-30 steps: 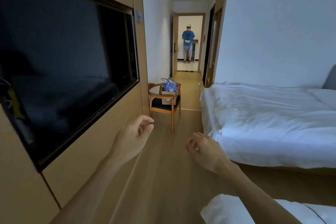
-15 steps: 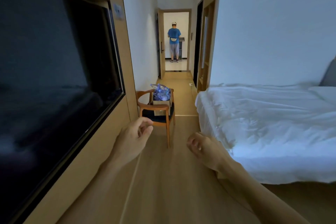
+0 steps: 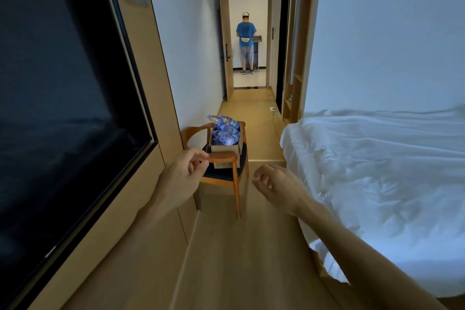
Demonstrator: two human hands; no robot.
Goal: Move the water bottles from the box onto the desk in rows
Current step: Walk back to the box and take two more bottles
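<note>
Both hands, left hand [image 3: 185, 175] and right hand [image 3: 273, 184], hang loosely curled and empty. Ahead, bottles [image 3: 224, 131] heap in the box [image 3: 226, 150] on the chair [image 3: 221, 171]; best walk close, then take upright ones first.

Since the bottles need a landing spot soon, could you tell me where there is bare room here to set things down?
No desk shows in this view. Free patches: the wooden floor between the TV wall and the bed, and the bed's white cover. Crowded: the chair seat, filled by the box heaped with water bottles. Left hand and right hand are empty.
</note>
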